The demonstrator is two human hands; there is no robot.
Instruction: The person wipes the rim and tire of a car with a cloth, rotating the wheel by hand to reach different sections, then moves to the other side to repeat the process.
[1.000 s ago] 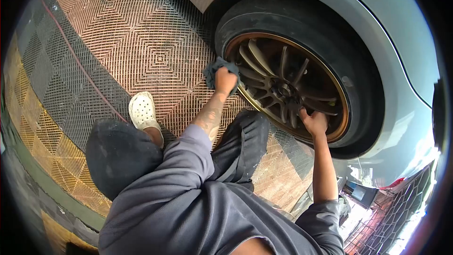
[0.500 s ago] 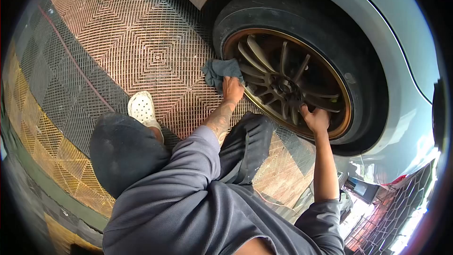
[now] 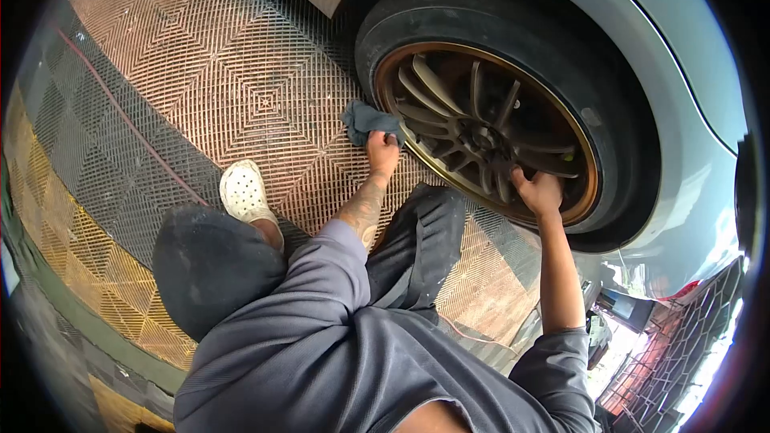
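A dark grey-blue cloth (image 3: 367, 120) is held in my left hand (image 3: 383, 154), beside the left edge of the bronze rim. My right hand (image 3: 541, 191) is at the lower right of the wheel, its fingers wrapped round a spoke (image 3: 502, 183) near the hub. The bronze wheel (image 3: 429, 80) has several thin spokes and sits inside a black tyre (image 3: 513, 24). Part of my right fingers is hidden behind the spoke.
The silver car body (image 3: 698, 168) arches over the tyre. Below lies a grid-tile floor (image 3: 265, 103) with a thin reddish hose (image 3: 128, 120) across it. My white clog (image 3: 243, 190) stands left of my left arm. Metal mesh (image 3: 690, 345) shows at the lower right.
My left hand has moved slightly left and down with the cloth, away from the rim's edge. My right hand stays at the same spoke area. The view has shifted a little.
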